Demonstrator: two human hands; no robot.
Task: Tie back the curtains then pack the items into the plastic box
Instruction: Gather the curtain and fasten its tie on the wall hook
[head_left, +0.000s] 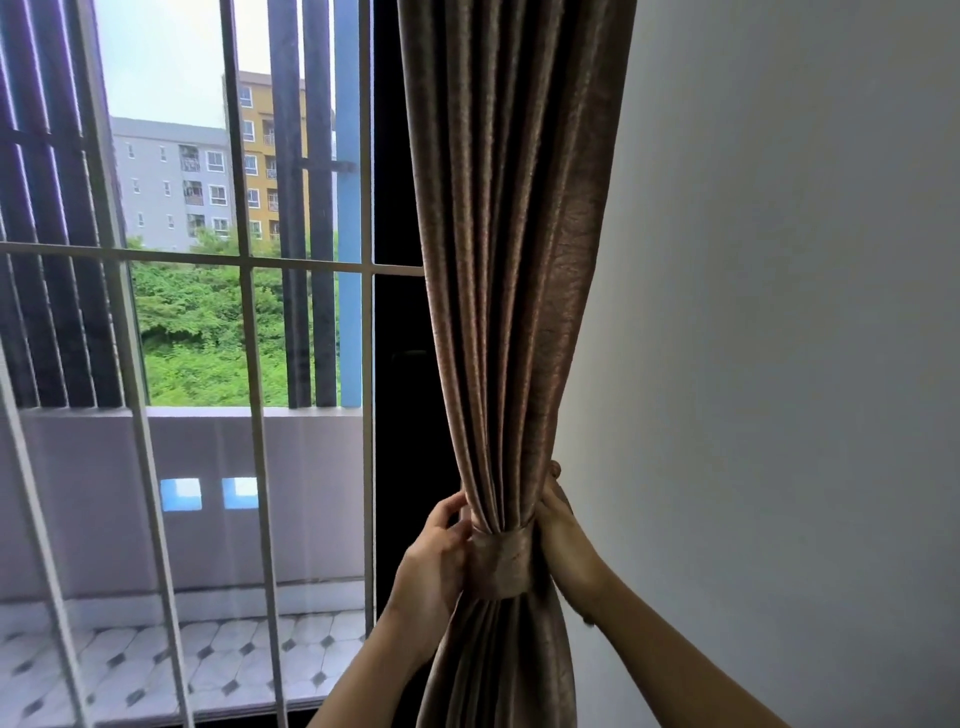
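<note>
A brown pleated curtain (511, 260) hangs at the right side of the window, gathered into a narrow bundle low down. A matching fabric tie-back band (503, 564) wraps around the gathered part. My left hand (434, 561) grips the band and curtain from the left side. My right hand (563, 540) reaches behind the bundle from the right, fingers curled around its back and partly hidden by the fabric. No plastic box or other items are in view.
A white metal grille (244, 265) covers the glass door to the left, with a tiled balcony (208, 654) beyond it. A dark door frame (400, 364) stands just left of the curtain. A plain white wall (779, 364) fills the right side.
</note>
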